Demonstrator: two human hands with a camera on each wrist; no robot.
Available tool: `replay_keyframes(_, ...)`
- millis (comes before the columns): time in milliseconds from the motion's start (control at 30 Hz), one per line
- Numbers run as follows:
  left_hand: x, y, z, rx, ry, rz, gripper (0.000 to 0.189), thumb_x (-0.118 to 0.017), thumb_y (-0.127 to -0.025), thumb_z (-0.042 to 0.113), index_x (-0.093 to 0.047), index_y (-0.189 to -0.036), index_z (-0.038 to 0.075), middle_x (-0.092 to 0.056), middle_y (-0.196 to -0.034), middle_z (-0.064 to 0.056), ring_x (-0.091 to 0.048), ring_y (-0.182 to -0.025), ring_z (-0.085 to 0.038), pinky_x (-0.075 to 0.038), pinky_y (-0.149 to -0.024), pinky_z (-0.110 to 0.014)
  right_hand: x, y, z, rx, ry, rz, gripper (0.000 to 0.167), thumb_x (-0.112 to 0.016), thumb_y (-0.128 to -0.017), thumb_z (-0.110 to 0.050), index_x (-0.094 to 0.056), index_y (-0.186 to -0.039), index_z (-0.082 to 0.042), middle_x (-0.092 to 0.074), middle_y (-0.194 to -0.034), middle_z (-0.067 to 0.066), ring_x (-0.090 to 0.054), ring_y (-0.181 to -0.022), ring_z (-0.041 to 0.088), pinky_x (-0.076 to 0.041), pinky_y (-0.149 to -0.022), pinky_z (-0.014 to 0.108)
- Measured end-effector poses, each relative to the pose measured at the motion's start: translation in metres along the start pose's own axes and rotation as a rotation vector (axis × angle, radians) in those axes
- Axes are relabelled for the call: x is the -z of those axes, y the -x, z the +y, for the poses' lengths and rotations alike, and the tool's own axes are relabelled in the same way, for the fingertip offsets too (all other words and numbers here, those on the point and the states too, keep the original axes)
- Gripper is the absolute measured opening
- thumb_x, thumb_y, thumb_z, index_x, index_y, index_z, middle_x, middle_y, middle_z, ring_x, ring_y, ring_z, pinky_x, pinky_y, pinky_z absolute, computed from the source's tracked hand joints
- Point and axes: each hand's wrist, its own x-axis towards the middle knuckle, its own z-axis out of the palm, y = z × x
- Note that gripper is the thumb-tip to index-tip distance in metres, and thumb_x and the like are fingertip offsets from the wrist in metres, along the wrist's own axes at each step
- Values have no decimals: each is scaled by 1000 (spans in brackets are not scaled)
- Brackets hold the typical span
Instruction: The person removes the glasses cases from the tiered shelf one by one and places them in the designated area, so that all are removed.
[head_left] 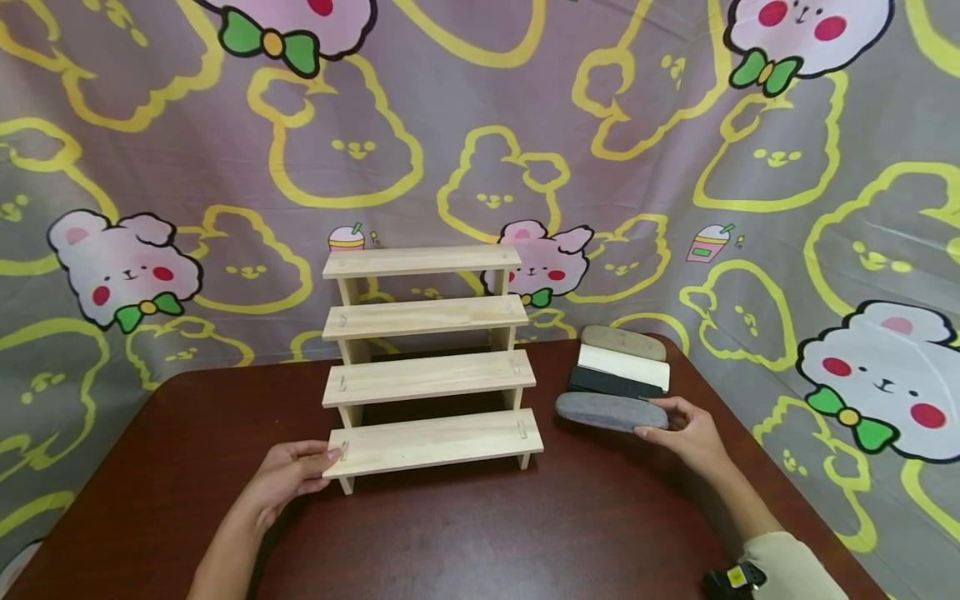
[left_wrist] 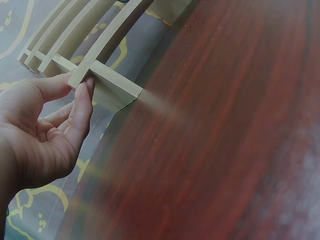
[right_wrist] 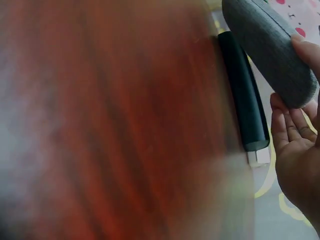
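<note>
A pale wooden stand with several stepped shelves is set on the brown table. My left hand pinches the left end of its lowest shelf, thumb on top and fingers beneath, as the left wrist view also shows. To the right of the stand, my right hand grips the right end of a grey fabric glasses case. In the right wrist view the grey case is tilted between thumb and fingers, overlapping a black case.
Behind the grey case lie the black case, a white case and a tan case, in a row close together. Patterned cloth hangs behind the table and along its right side. A black strap with a yellow label is at the right wrist.
</note>
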Motion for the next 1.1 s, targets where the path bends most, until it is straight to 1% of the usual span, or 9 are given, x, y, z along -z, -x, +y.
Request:
replay_keyframes(200,0,1,1,10,0,12,57,-66,-98,18,-47,-137,-19,-68,-90,3,-65,-80,-3,-60,-70,-18,1,3,9,6,28,-24,53,-82,-84,-10,-60,-129,5,-62,-92,-26,-62,-83,-7,-55,-69,15)
replay_keyframes(300,0,1,1,10,2,9,57,-66,-99,18,-47,-137,-19,-68,-90,4,-65,-79,-3,-60,-70,-17,3,3,12,2,57,-33,52,-83,-84,-13,-61,-128,4,-63,-95,-21,-62,-84,-7,-54,-70,16)
replay_keyframes(433,0,0,0,5,9,1,56,-66,-98,18,-48,-136,-19,-68,-90,4,-65,-79,-3,-60,-70,-17,5,5,15,-13,147,-63,55,-85,-82,-18,-63,-128,2,-69,-107,1,-63,-86,-6,-54,-72,17)
replay_keyframes(567,-1,-2,1,8,7,8,56,-66,-98,18,-48,-136,-19,-68,-90,4,-65,-79,-3,-60,-70,-17,7,6,16,-1,291,-96,62,-90,-77,-25,-64,-129,-1,-70,-117,20,-68,-92,6,-55,-71,19)
replay_keyframes(700,0,-2,2,2,4,2,55,-66,-99,18,-49,-136,-19,-68,-90,4,-65,-79,-3,-60,-70,-17,7,6,17,29,385,-108,67,-92,-74,-28,-65,-128,-1,-71,-117,22,-70,-95,18,-54,-70,20)
replay_keyframes(833,1,-3,1,-4,8,-6,55,-65,-99,18,-49,-135,-19,-68,-90,4,-65,-79,-3,-60,-70,-17,6,7,19,52,406,-102,66,-93,-72,-27,-66,-126,-1,-72,-113,19,-69,-92,15,-54,-70,19)
replay_keyframes(900,0,-2,1,8,12,8,54,-66,-99,18,-50,-135,-18,-68,-89,5,-65,-79,-3,-60,-70,-17,4,7,20,67,413,-95,66,-94,-71,-26,-66,-125,-1,-72,-112,18,-69,-92,15,-54,-70,19)
replay_keyframes(1033,1,-2,0,7,13,16,53,-66,-99,18,-51,-135,-17,-67,-90,6,-64,-79,-2,-60,-70,-17,3,8,20,78,418,-97,68,-94,-71,-27,-65,-127,0,-72,-116,20,-71,-97,25,-55,-72,19)
replay_keyframes(1100,1,-1,0,13,16,19,52,-66,-99,18,-51,-135,-17,-66,-90,6,-64,-79,-2,-60,-70,-17,6,8,19,75,398,-108,67,-92,-74,-28,-64,-129,0,-71,-119,21,-70,-99,16,-55,-73,18)
